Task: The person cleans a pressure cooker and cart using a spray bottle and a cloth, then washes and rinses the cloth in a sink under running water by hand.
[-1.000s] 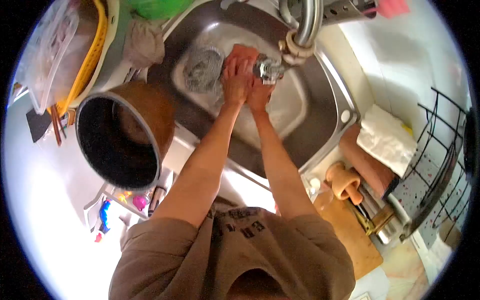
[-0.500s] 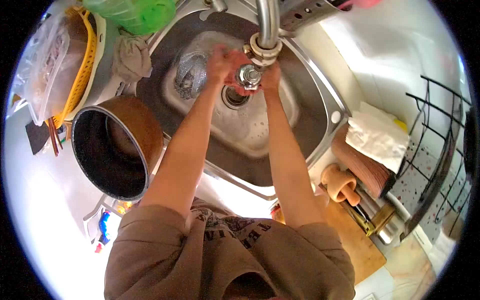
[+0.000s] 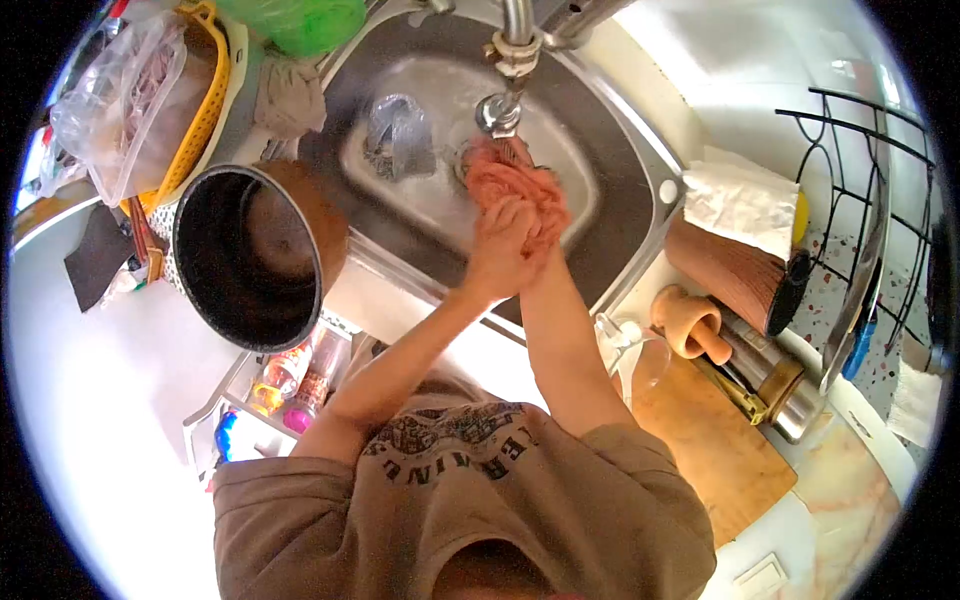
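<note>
A wet-looking, bunched red-pink cloth (image 3: 515,185) is held over the sink (image 3: 425,215), just below the faucet spout (image 3: 498,116). My left hand (image 3: 505,240) lies over the near part of the cloth with its fingers curled into it. From the other side my right hand (image 3: 548,252) grips the same cloth; most of its fingers are hidden by the cloth and my left hand. The cloth covers much of the drain. To the left on the sink floor sits a crumpled clear plastic bag (image 3: 400,135).
Left of the sink stands a large dark pot (image 3: 250,255) tilted toward me, behind it a yellow basket (image 3: 205,110) with plastic bags. On the right are a brown ridged block (image 3: 735,265) under a white cloth (image 3: 740,205), a wooden mortar (image 3: 685,320), a cutting board (image 3: 705,430) and a black wire rack (image 3: 850,130).
Both hands have come toward me from under the faucet with the cloth, and now meet closely on it. More of the cloth shows. The camera view has shifted slightly.
</note>
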`<move>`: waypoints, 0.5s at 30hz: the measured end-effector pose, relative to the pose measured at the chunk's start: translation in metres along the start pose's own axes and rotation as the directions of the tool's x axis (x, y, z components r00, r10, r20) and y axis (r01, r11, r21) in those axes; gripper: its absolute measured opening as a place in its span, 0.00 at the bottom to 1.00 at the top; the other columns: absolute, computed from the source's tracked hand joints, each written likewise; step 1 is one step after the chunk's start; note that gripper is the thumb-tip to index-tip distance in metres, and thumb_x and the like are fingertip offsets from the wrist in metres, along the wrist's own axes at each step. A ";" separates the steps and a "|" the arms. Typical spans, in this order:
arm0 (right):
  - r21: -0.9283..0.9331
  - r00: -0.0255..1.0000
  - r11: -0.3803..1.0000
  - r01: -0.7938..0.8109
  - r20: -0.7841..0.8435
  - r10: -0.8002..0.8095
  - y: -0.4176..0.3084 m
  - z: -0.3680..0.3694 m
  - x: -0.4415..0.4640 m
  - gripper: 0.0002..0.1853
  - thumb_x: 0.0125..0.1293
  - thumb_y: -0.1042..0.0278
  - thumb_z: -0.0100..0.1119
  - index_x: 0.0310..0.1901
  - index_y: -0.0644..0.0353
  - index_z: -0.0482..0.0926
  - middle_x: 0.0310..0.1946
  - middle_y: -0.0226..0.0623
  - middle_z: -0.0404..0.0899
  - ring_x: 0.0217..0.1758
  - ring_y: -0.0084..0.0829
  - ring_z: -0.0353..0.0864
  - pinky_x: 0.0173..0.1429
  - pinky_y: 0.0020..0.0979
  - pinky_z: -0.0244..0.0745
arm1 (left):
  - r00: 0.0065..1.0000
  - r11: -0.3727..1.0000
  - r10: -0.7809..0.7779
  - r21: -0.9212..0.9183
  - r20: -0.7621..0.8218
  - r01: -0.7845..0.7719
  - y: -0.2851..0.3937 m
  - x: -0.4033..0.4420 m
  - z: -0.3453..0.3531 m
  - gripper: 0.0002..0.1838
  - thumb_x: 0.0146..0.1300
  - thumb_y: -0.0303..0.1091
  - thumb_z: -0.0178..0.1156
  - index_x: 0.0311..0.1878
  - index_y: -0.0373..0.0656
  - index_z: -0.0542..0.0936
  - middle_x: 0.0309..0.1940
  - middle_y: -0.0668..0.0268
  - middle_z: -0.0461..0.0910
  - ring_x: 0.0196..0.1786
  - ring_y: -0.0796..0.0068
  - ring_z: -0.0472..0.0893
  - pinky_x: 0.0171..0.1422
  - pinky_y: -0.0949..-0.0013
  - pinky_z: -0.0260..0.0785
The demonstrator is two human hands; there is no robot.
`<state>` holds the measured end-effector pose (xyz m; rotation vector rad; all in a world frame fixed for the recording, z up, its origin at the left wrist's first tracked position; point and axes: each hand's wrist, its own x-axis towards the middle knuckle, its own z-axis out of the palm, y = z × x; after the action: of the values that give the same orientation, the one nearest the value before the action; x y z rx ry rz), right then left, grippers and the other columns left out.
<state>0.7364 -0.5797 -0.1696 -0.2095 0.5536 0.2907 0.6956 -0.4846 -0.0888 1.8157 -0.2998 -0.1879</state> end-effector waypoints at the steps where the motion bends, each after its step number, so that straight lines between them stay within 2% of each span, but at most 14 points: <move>1: -0.034 0.998 0.998 0.058 -0.036 -0.060 0.005 -0.004 0.005 0.28 0.69 0.52 0.52 0.59 0.70 0.66 0.51 0.45 0.75 0.51 0.39 0.77 0.56 0.37 0.75 | 0.971 0.921 0.229 0.337 -0.067 -0.194 0.016 -0.002 -0.002 0.16 0.50 0.33 0.65 0.41 0.43 0.73 0.36 0.57 0.77 0.42 0.53 0.76 0.48 0.60 0.69; 2: -0.084 0.991 0.990 0.114 -0.058 -0.119 0.003 -0.006 0.019 0.26 0.69 0.54 0.51 0.58 0.69 0.67 0.50 0.43 0.75 0.50 0.38 0.78 0.55 0.37 0.76 | 0.970 0.923 0.227 0.336 -0.085 -0.187 0.012 0.010 -0.003 0.16 0.50 0.33 0.65 0.41 0.43 0.73 0.36 0.57 0.77 0.42 0.53 0.76 0.48 0.60 0.69; 4: -0.177 0.960 0.957 0.229 -0.119 -0.252 0.005 -0.020 0.033 0.21 0.70 0.57 0.49 0.55 0.66 0.70 0.48 0.41 0.77 0.50 0.36 0.78 0.54 0.37 0.76 | 0.975 0.822 0.118 0.570 -0.186 0.009 -0.008 0.040 -0.005 0.18 0.64 0.45 0.59 0.45 0.40 0.70 0.46 0.51 0.78 0.49 0.51 0.79 0.49 0.54 0.71; 6: -0.290 0.909 0.902 0.319 -0.177 -0.378 0.010 -0.033 0.028 0.17 0.71 0.60 0.47 0.53 0.64 0.73 0.47 0.38 0.78 0.49 0.34 0.79 0.53 0.37 0.77 | 0.963 0.925 -0.204 0.288 -0.176 0.249 -0.026 0.063 -0.015 0.18 0.56 0.39 0.63 0.45 0.41 0.70 0.36 0.53 0.80 0.42 0.48 0.79 0.50 0.52 0.71; 8: -0.327 0.907 0.901 0.284 -0.213 -0.363 0.012 -0.016 0.020 0.16 0.72 0.59 0.47 0.53 0.61 0.73 0.49 0.36 0.78 0.51 0.33 0.79 0.55 0.38 0.77 | 0.884 0.845 -0.444 0.261 -0.146 0.467 -0.067 0.093 -0.026 0.19 0.60 0.41 0.62 0.46 0.39 0.69 0.39 0.52 0.82 0.42 0.47 0.82 0.47 0.51 0.73; 10: -0.336 0.804 0.873 0.353 -0.368 -0.467 0.014 0.006 0.005 0.16 0.72 0.57 0.50 0.52 0.60 0.74 0.50 0.37 0.79 0.52 0.33 0.79 0.58 0.37 0.75 | 0.903 0.854 -0.407 0.294 -0.135 0.429 -0.105 0.107 -0.014 0.19 0.60 0.40 0.61 0.47 0.40 0.69 0.40 0.52 0.82 0.43 0.50 0.82 0.45 0.52 0.74; 11: -0.331 0.791 0.874 0.355 -0.392 -0.470 0.012 0.018 -0.011 0.16 0.72 0.57 0.50 0.52 0.60 0.74 0.50 0.37 0.79 0.52 0.33 0.79 0.58 0.37 0.75 | 0.919 0.854 -0.377 0.342 -0.116 0.393 -0.118 0.101 -0.012 0.19 0.61 0.40 0.61 0.49 0.41 0.68 0.42 0.52 0.82 0.43 0.52 0.83 0.43 0.53 0.75; 12: -0.435 0.792 0.846 0.309 -0.374 -0.482 0.002 0.033 -0.031 0.16 0.71 0.56 0.52 0.52 0.60 0.74 0.50 0.37 0.79 0.52 0.33 0.79 0.59 0.37 0.75 | 0.911 0.847 -0.398 0.338 -0.106 0.410 -0.124 0.091 -0.016 0.19 0.61 0.40 0.61 0.49 0.41 0.68 0.42 0.52 0.82 0.43 0.52 0.83 0.43 0.53 0.75; 13: -0.536 0.802 0.797 0.278 -0.327 -0.499 -0.015 0.044 -0.037 0.17 0.70 0.56 0.55 0.51 0.60 0.74 0.50 0.37 0.79 0.52 0.33 0.79 0.59 0.37 0.74 | 0.917 0.900 -0.376 0.185 -0.131 0.395 -0.128 0.096 -0.024 0.19 0.60 0.39 0.62 0.49 0.41 0.69 0.42 0.52 0.82 0.43 0.52 0.83 0.45 0.53 0.74; 14: -0.540 0.799 0.792 0.286 -0.322 -0.508 -0.030 0.046 -0.041 0.17 0.70 0.56 0.55 0.51 0.60 0.74 0.50 0.37 0.79 0.52 0.33 0.79 0.59 0.37 0.74 | 0.917 0.908 -0.395 0.131 -0.049 0.398 -0.118 0.098 -0.032 0.18 0.60 0.39 0.63 0.48 0.40 0.71 0.41 0.53 0.82 0.42 0.53 0.83 0.46 0.54 0.74; 15: -0.516 0.838 0.800 0.304 -0.255 -0.483 -0.041 0.046 -0.051 0.17 0.70 0.56 0.56 0.51 0.61 0.74 0.50 0.37 0.79 0.52 0.34 0.79 0.58 0.36 0.75 | 0.911 0.909 -0.412 0.077 0.033 0.409 -0.108 0.100 -0.040 0.18 0.59 0.40 0.64 0.47 0.40 0.73 0.41 0.54 0.82 0.42 0.55 0.83 0.47 0.55 0.74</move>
<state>0.7306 -0.6169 -0.0992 -0.8519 0.8002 -0.0499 0.8131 -0.4518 -0.1793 1.9282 0.0492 -0.5236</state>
